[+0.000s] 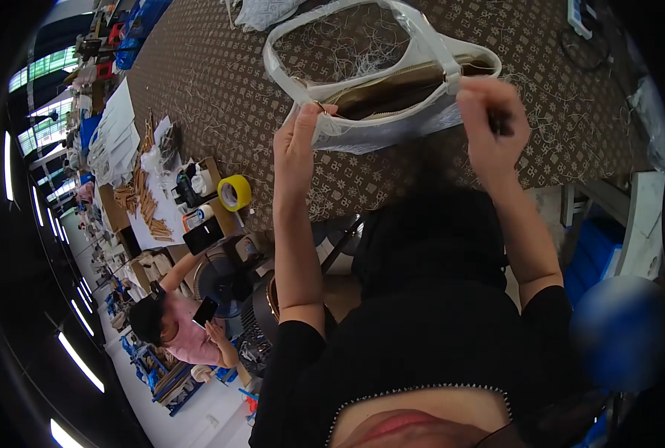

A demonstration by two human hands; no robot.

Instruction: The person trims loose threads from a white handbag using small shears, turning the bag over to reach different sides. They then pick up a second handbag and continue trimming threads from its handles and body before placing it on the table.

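Fingers of the left hand (296, 149) pinch the handbag (399, 128) at its left end, over the counter (198, 82); loose threads (362, 48) behind it could snag its zipper (383, 116); the right hand (489, 148), fingers curled by its right end, hold unclear, might let it tip.

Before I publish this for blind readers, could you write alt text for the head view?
A white handbag, its top open, is held over a brown patterned tabletop: the left hand pinches it near one end of its strap, and the right hand is near the other. Loose threads lie beyond; a yellow tape roll sits to the left.
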